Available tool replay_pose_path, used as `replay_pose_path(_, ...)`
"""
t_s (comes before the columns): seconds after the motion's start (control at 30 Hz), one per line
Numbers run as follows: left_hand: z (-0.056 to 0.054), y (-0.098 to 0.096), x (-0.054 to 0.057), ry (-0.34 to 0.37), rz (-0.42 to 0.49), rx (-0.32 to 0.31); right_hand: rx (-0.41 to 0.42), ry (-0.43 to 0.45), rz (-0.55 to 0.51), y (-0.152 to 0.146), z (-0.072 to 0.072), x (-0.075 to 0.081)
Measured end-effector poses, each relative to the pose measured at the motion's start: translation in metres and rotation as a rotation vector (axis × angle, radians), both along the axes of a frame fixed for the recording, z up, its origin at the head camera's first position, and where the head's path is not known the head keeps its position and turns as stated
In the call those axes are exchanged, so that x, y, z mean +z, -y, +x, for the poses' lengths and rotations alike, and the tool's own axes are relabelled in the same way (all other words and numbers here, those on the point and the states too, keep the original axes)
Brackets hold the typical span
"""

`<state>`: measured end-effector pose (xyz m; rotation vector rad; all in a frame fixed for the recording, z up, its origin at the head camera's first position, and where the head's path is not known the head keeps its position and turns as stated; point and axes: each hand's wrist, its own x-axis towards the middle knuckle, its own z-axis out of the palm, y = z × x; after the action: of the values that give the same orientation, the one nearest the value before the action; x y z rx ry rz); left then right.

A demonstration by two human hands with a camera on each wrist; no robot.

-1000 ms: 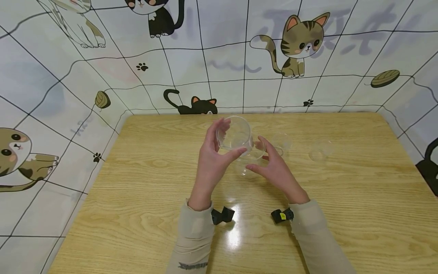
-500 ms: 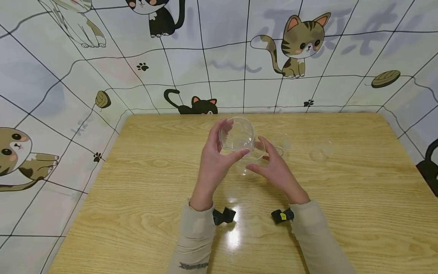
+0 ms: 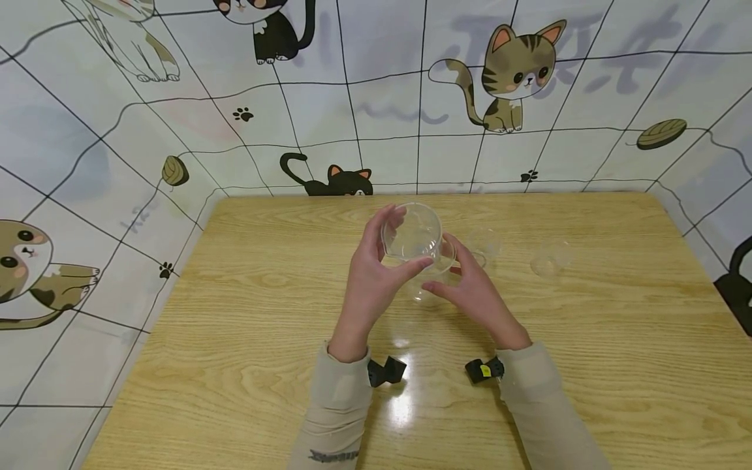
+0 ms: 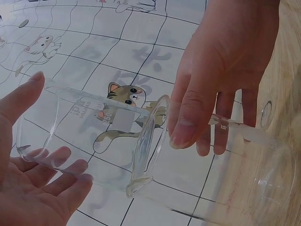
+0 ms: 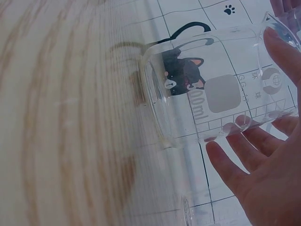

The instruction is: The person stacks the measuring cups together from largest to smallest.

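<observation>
Two clear glass beakers meet in front of me in the head view. My left hand [image 3: 376, 281] holds the smaller one [image 4: 89, 113], marked 250 ml, with the thumb on one side and the fingers on the other. Its base is right at the mouth of the larger beaker [image 5: 223, 94], marked 500 ml, and its own rim faces up toward the head camera. My right hand [image 3: 470, 294] is curved round the upper part of the larger beaker, thumb near the spout. The fingers' far tips are partly hidden in the head view.
To the right of my hands, two more clear glass vessels, one nearer [image 3: 484, 241] and one farther right [image 3: 552, 258], stand on the wooden table [image 3: 235, 326]. A cat-patterned white wall covering [image 3: 388, 117] rises behind the table's back edge.
My left hand has shifted slightly right with the small beaker, bringing it closer over the larger one. My right hand and the larger beaker have stayed put.
</observation>
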<state>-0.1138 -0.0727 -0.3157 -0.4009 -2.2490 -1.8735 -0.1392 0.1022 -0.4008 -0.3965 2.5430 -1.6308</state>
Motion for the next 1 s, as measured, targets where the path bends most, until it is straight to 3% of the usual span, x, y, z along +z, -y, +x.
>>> replay_pose_path(0.17, 0.000, 0.000, -0.001, 0.009, -0.007, -0.008, 0.006, -0.029, -0.010, -0.005, -0.011, -0.025)
replay_pose_path(0.23, 0.000, 0.000, -0.001, 0.013, -0.014, -0.009, 0.004, -0.035, -0.006, -0.005, -0.011, -0.027)
replay_pose_path(1.0, -0.002, -0.002, -0.003, 0.016, -0.069, -0.005, -0.014, -0.048, 0.010, -0.004, -0.012, -0.028)
